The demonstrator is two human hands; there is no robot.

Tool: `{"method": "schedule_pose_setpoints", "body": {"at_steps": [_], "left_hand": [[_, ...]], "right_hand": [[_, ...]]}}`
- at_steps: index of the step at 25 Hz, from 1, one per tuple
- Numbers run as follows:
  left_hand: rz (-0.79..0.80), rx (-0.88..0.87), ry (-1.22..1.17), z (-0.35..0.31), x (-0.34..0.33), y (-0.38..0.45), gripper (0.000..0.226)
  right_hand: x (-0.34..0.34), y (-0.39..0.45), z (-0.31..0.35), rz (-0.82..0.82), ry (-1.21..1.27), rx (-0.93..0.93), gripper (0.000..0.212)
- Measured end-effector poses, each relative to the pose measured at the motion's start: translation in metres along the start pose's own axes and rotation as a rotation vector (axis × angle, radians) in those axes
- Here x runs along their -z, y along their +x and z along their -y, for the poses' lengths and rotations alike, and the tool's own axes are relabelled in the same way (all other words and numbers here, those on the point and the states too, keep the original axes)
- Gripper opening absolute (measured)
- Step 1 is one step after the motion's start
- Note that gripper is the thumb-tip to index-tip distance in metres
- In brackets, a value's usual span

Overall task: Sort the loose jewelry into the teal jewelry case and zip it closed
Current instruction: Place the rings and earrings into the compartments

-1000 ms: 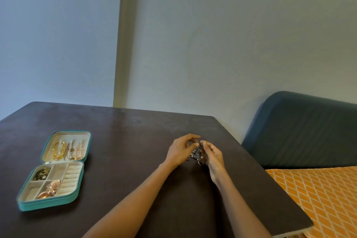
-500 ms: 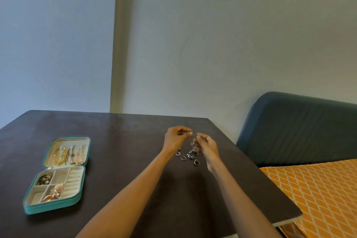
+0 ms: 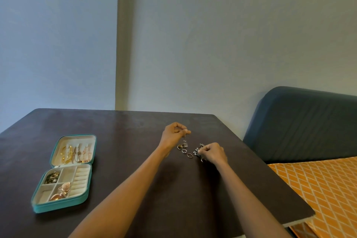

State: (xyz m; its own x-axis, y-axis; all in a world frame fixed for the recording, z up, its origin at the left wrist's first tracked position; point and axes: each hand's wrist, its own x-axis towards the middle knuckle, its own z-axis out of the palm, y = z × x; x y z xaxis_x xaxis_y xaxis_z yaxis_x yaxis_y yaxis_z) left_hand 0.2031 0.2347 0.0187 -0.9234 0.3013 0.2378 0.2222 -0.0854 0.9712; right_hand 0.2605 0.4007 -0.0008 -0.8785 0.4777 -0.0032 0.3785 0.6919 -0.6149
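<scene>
Dangling a light, snag-prone earring (image 3: 184, 142) pinched by its hook, left hand (image 3: 173, 135) lifts; right hand (image 3: 212, 153) pinches the tangled cluster (image 3: 198, 149).

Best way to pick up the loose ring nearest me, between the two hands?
That ring lies flat on the table, apart from the others. Come straight down from above and pinch across its thin band with fingertips, probably one inside the hoop. A side approach looks poor, since flat metal offers no raised edge.
</scene>
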Motion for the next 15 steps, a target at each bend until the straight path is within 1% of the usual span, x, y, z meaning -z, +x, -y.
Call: {"method": "schedule_pose_setpoints", "body": {"at_steps": [3, 5, 8, 12, 15], "left_hand": [[0.009, 0.002, 0.006, 0.002, 0.005, 0.001, 0.009], [0.023, 0.001, 0.015, 0.004, 0.007, 0.0, 0.008], [0.035, -0.004, 0.017, 0.003, 0.008, 0.0, 0.005], [0.042, -0.007, 0.009, -0.008, 0.011, -0.001, 0.006], [0.04, -0.023, 0.031, -0.017, 0.014, -0.004, 0.004]], "right_hand": [[-0.002, 0.001, -0.002, 0.019, -0.045, -0.005, 0.013], [-0.003, 0.002, -0.001, -0.008, 0.03, 0.024, 0.011], [0.002, 0.002, 0.01, -0.018, 0.333, 0.092, 0.012], [0.013, -0.005, 0.028, 0.146, 0.677, 0.101, 0.014], [0.016, -0.012, 0.041, 0.226, 0.883, 0.134, 0.012]]}}
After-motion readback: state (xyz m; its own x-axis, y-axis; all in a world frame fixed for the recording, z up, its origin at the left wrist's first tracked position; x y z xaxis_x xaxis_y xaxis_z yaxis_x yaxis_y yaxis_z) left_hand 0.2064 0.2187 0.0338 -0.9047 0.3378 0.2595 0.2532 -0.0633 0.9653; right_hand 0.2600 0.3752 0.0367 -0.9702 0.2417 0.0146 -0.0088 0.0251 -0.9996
